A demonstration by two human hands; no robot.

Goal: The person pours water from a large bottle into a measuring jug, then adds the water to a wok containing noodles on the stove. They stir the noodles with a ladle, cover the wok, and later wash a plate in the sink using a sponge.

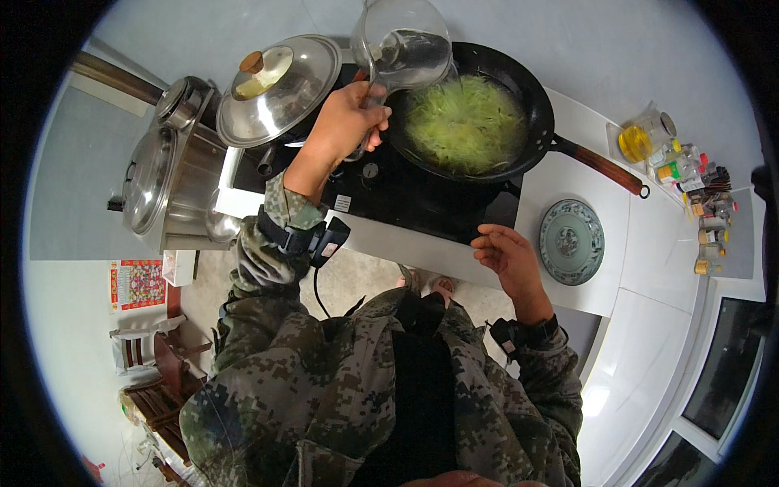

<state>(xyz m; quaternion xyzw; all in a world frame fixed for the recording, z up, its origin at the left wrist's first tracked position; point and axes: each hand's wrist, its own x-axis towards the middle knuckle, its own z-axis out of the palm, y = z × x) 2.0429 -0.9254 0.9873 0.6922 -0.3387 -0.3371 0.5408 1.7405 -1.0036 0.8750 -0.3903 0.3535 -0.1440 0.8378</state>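
Note:
My left hand (350, 122) grips the handle of a clear glass pitcher (398, 45) tilted over the left rim of a black wok (538, 115). Clear liquid shows in the pitcher, and a thin stream seems to fall from its lip. In the wok, pale green shreds of a vegetable (465, 131) lie in liquid. My right hand (508, 259) hovers by the front edge of the black cooktop (414, 204), loosely curled with nothing in it. A patterned grey-green plate (572, 242) rests on the white counter just right of that hand.
A lidded pan (280, 91) occupies the left burner. Farther left are steel pots (149, 179). The wok's wooden handle (602, 167) juts over the counter toward an oil jug (636, 143) and several seasoning bottles (678, 164). Wooden furniture (161, 408) stands at lower left.

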